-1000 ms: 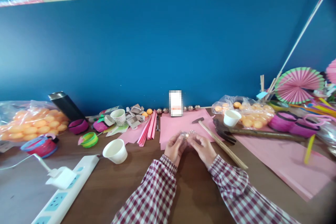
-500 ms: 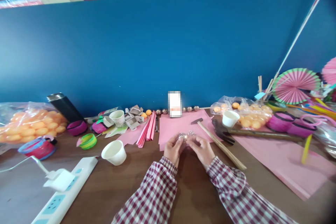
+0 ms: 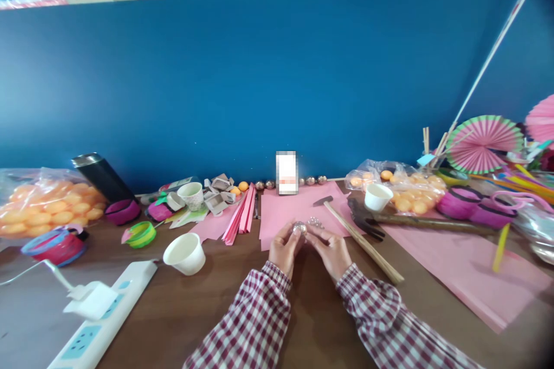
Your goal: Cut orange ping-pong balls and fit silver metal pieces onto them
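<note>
My left hand (image 3: 283, 251) is closed around a small shiny silver ball (image 3: 299, 227), the thumb on its near side. My right hand (image 3: 332, 251) is beside it, its fingertips pinched together against the ball's right edge. What lies inside that pinch is too small to make out. Just beyond the right fingers shows a clear, glittering cluster (image 3: 315, 222) over the pink paper (image 3: 277, 207). A hammer (image 3: 363, 242) with a wooden handle lies right of my right hand. More silver balls (image 3: 310, 181) line the back, by a blurred white upright card (image 3: 287, 173).
A white cup (image 3: 184, 253) and a power strip (image 3: 104, 314) stand left. A bag of orange balls (image 3: 52, 202) lies far left, another (image 3: 411, 193) at right. Also at right are a second cup (image 3: 378, 197), a claw hammer (image 3: 366, 219) and pink sheets (image 3: 467, 277). A blue partition (image 3: 277, 69) rises behind.
The silver ball shows more clearly between my fingers. My right hand has shifted slightly left and down, and the glittering cluster now appears more apart from its fingers. The view has moved slightly.
</note>
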Demonstrator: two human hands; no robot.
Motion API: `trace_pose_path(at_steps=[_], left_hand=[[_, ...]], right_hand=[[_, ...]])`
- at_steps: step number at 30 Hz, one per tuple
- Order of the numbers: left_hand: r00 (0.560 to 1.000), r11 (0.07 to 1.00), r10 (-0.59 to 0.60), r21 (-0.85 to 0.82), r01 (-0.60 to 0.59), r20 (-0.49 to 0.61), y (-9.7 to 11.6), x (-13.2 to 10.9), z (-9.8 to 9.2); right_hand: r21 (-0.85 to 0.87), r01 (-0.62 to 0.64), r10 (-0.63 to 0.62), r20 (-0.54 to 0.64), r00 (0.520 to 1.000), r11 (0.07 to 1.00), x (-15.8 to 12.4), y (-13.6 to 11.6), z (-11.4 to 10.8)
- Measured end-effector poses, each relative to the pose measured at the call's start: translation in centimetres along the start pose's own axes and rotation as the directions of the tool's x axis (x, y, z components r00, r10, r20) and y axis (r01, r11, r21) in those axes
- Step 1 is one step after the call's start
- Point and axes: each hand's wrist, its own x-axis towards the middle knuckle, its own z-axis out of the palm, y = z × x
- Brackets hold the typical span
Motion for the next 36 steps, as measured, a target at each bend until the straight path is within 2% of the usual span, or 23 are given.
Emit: trace_pose_path(at_steps=[24, 31, 36], left_hand=[[1.0, 1.0, 0.011, -0.002, -0.011, -0.023, -0.5, 0.0, 0.2], [1.0, 0.997, -0.028, -0.075, 0.029, 0.012, 0.1, 0.0, 0.3], [0.999, 0.998, -0.021, -0.06, 0.023, 0.037, 0.5, 0.2, 0.2]], right_hand=[[0.04, -0.059, 0.06, -0.029, 0.998, 0.997, -0.1, 0.5, 0.2], [0.075, -0.07, 0.075, -0.065, 0.995, 0.995, 0.2, 0.2, 0.4], [0.099, -0.043, 0.046, -0.034, 0.998, 0.994, 0.1, -0.1, 0.5]])
